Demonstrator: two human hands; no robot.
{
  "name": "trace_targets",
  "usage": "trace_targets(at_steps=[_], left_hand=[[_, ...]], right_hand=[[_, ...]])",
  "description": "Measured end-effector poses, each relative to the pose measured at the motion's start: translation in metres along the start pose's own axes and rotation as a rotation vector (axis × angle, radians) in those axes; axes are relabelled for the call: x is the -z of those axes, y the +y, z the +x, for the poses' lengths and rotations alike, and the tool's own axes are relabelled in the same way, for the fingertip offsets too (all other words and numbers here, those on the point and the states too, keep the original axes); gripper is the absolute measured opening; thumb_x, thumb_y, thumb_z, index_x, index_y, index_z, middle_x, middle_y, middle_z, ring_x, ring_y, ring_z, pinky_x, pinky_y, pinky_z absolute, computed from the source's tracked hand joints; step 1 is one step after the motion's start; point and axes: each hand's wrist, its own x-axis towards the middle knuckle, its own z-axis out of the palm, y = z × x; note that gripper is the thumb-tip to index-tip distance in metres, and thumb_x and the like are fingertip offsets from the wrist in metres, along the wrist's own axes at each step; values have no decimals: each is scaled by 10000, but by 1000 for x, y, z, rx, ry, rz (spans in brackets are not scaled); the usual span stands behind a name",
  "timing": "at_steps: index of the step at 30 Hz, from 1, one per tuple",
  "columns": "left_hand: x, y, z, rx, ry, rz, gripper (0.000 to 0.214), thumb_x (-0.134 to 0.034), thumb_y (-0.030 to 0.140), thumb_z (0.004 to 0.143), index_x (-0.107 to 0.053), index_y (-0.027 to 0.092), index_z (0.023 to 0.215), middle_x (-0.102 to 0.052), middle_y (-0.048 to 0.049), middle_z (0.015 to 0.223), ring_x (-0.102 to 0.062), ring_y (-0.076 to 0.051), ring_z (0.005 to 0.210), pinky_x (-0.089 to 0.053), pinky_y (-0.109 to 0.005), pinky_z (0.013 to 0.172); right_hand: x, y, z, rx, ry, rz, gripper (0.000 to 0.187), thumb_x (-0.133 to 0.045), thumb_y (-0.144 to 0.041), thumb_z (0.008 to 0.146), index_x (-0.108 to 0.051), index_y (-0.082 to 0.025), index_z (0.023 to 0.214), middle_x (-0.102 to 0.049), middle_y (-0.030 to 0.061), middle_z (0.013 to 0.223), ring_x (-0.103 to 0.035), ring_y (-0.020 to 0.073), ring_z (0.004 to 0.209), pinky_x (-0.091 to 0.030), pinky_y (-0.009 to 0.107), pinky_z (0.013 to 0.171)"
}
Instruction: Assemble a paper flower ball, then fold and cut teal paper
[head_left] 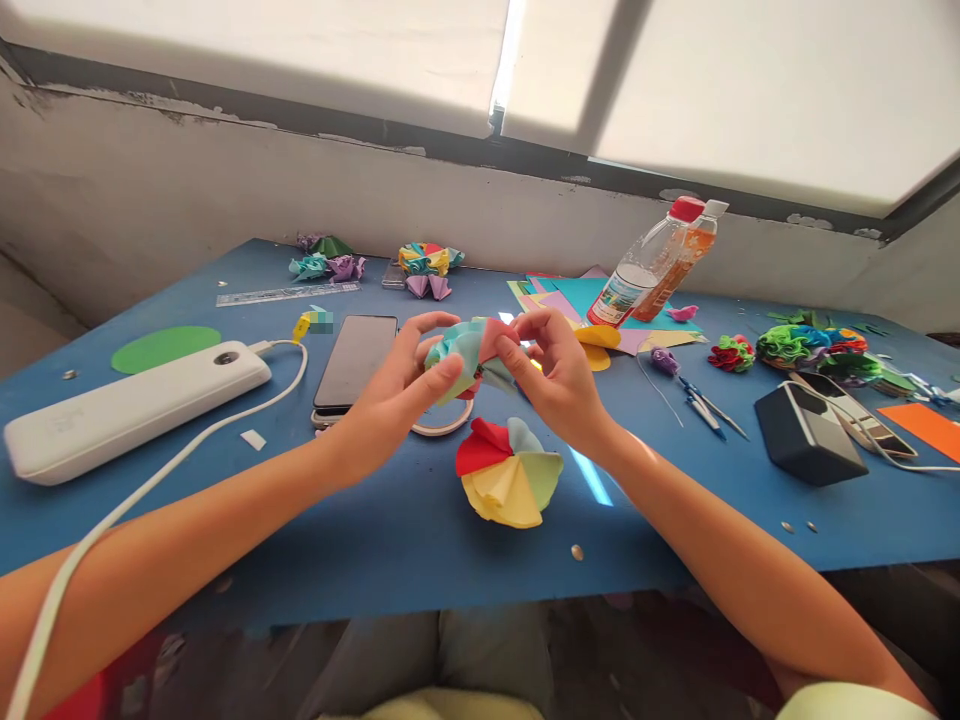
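Both of my hands hold a paper flower (469, 350) with folded light blue, green and red petals, raised over the table. My left hand (401, 385) grips its left side, thumb on the near face. On the other side, my right hand (559, 375) pinches the red petal (496, 338) between thumb and fingers. Below them on the table lies a second folded paper piece (510, 475) in red, yellow, pale green and light blue. A phone (355, 362) rests just left of my left hand. The underside of the held flower is partly hidden.
A white power bank (135, 410) with a cable (187, 450) crosses my left side. Two bottles (637, 270) stand behind, near coloured paper sheets (577, 297). To the right are a compass (709, 408), a dark box (810, 432) and finished paper flowers (814, 345).
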Motion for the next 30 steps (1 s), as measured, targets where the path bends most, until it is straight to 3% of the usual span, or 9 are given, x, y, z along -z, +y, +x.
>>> trace_targets(at_steps=[4, 10, 15, 20, 26, 30], left_hand=[[-4, 5, -1, -31, 96, 90, 329, -552, 399, 888, -418, 251, 1150, -619, 1, 947, -658, -154, 792, -537, -323, 778], [-4, 4, 2, -54, 170, 104, 294, -504, 430, 911, -410, 252, 1125, -595, 42, 741, -631, -136, 636, -540, -300, 689], [-2, -2, 2, -136, 221, 206, 375, -542, 519, 871, -478, 249, 1123, -568, 27, 771, -564, -121, 647, -462, -236, 587], [3, -7, 0, -165, 181, 303, 461, -484, 599, 867, -483, 240, 1157, -566, 0, 824, -535, -150, 731, -444, -272, 653], [-3, -2, -5, -215, 210, 251, 361, -605, 412, 854, -394, 291, 1122, -537, 23, 838, -538, -123, 645, -468, -274, 623], [-4, 1, -4, -219, 214, 295, 237, -590, 353, 860, -437, 267, 1019, -548, -14, 1059, -571, -133, 766, -487, -274, 662]], right_hand=[[-1, 0, -1, -8, -48, 35, 199, -558, -391, 900, -466, -220, 945, -534, 12, 930, -538, 111, 831, -444, 235, 634], [1, -1, -6, 25, -165, 31, 320, -447, -452, 946, -437, -247, 1192, -556, 57, 1101, -555, 147, 967, -483, 282, 743], [-1, 0, -8, 95, -149, -34, 385, -527, -342, 924, -413, -308, 1290, -539, 36, 1123, -547, 132, 912, -488, 265, 704], [-3, -1, -9, 128, -123, -109, 354, -527, -322, 923, -450, -302, 1268, -544, 35, 1099, -537, 125, 865, -487, 260, 678], [-5, 0, -10, 154, -88, -150, 325, -554, -329, 908, -432, -267, 1203, -582, 34, 1032, -558, 126, 845, -485, 269, 685], [-6, 1, -12, 279, -51, -274, 322, -581, -320, 894, -440, -262, 1177, -572, 22, 981, -549, 120, 792, -482, 269, 680]])
